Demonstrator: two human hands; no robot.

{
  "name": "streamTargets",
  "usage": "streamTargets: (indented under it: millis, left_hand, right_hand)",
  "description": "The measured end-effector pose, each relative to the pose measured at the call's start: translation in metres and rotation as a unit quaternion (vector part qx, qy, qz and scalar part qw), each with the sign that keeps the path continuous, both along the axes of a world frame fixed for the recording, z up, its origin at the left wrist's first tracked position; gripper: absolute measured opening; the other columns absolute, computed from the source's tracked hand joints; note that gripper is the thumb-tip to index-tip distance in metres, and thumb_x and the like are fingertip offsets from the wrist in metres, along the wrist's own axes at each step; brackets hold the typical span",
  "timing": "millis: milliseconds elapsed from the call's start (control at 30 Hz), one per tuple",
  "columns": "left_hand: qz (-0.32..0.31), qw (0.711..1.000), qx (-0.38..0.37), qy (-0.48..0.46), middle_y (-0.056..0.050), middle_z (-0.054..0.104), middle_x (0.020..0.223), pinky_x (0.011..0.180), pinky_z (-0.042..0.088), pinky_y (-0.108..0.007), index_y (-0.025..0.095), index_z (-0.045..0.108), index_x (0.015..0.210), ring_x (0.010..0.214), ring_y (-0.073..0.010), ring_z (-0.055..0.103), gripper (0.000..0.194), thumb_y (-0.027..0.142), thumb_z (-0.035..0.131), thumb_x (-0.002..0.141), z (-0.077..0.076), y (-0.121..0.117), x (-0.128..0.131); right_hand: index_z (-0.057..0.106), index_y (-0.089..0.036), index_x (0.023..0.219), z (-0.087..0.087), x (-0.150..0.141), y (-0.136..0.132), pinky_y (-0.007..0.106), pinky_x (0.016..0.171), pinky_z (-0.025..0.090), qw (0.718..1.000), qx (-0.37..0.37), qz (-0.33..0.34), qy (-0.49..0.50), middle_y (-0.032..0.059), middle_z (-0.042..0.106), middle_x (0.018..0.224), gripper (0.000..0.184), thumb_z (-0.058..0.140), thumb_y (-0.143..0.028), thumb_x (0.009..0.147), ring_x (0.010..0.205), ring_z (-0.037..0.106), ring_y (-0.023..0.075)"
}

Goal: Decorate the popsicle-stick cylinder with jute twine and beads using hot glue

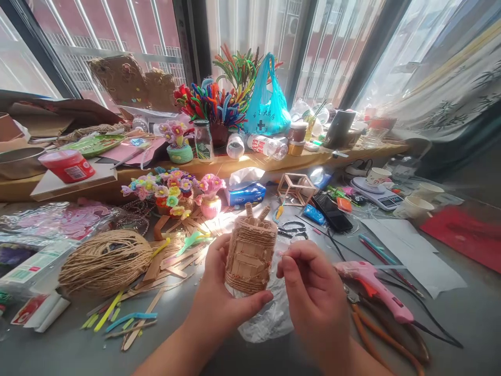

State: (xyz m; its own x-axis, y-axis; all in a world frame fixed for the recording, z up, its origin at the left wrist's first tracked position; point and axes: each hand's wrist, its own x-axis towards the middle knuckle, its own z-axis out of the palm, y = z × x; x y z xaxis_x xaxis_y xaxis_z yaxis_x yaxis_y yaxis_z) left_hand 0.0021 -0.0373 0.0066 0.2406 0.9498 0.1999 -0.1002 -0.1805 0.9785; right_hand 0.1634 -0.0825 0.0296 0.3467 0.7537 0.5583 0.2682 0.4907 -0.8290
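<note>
My left hand [221, 292] is wrapped round a small cylinder holder [250, 253] made of wooden sticks and wound with jute twine at top and bottom. It is held upright above the grey table. My right hand [313, 292] is beside it on the right, fingers pinched together close to the holder's upper edge. What the pinch holds is too small to make out. A crumpled clear plastic sheet [270, 318] lies under both hands.
A ball of jute twine [105, 261] and loose wooden sticks [172, 261] lie at left. A pink glue gun [371, 284] and orange-handled pliers [376, 334] lie at right. Pipe-cleaner flower pots [172, 190], a tissue pack [246, 193], a phone [332, 213] and cups [417, 206] are behind.
</note>
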Motion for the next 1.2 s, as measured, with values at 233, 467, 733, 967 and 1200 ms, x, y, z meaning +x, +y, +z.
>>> streamTargets:
  millis: [233, 467, 733, 967, 1200]
  left_hand:
    - [-0.043, 0.999, -0.020, -0.021, -0.010, 0.065, 0.136, 0.096, 0.059, -0.042, 0.033, 0.047, 0.142, 0.121, -0.0334, 0.070, 0.095, 0.030, 0.100, 0.064, 0.006, -0.003, 0.001]
    - [-0.007, 0.998, -0.045, -0.053, -0.008, 0.067, 0.134, 0.095, 0.058, -0.039, 0.032, 0.054, 0.137, 0.119, -0.0317, 0.070, 0.090, 0.031, 0.101, 0.060, 0.015, -0.009, 0.008]
    - [-0.016, 0.999, -0.019, -0.031, -0.008, 0.067, 0.131, 0.097, 0.057, -0.043, 0.033, 0.055, 0.136, 0.118, -0.0342, 0.069, 0.091, 0.032, 0.102, 0.059, 0.008, -0.004, 0.004]
    - [-0.033, 0.999, -0.002, -0.017, -0.009, 0.067, 0.132, 0.097, 0.057, -0.043, 0.033, 0.051, 0.141, 0.121, -0.0343, 0.067, 0.092, 0.031, 0.100, 0.063, 0.002, -0.001, 0.001]
    - [-0.028, 1.000, 0.003, -0.013, -0.007, 0.068, 0.129, 0.097, 0.056, -0.042, 0.034, 0.053, 0.139, 0.115, -0.0318, 0.068, 0.090, 0.034, 0.100, 0.062, 0.005, -0.003, 0.002]
  right_hand:
    - [0.065, -0.026, 0.101, 0.000, -0.002, 0.000, 0.028, 0.073, 0.053, 1.000, 0.011, -0.006, -0.016, -0.0005, 0.059, 0.092, 0.015, 0.056, -0.014, 0.106, 0.083, 0.060, 0.0164]
    - [0.065, -0.026, 0.102, -0.002, -0.001, 0.001, 0.028, 0.071, 0.053, 1.000, 0.010, -0.005, -0.015, 0.0003, 0.060, 0.092, 0.015, 0.057, -0.014, 0.105, 0.082, 0.061, 0.0168]
    - [0.065, -0.026, 0.104, -0.003, 0.000, 0.000, 0.028, 0.072, 0.053, 0.999, 0.013, 0.000, -0.032, 0.0006, 0.060, 0.094, 0.017, 0.057, -0.012, 0.105, 0.084, 0.060, 0.0166]
    - [0.067, -0.027, 0.105, -0.004, 0.000, 0.002, 0.029, 0.072, 0.054, 0.999, 0.017, -0.006, -0.038, 0.0013, 0.062, 0.095, 0.017, 0.058, -0.012, 0.104, 0.086, 0.061, 0.0182]
    - [0.068, -0.027, 0.107, -0.004, 0.000, 0.001, 0.031, 0.075, 0.057, 0.998, 0.028, -0.013, -0.054, 0.0026, 0.065, 0.099, 0.020, 0.059, -0.010, 0.102, 0.090, 0.064, 0.0193]
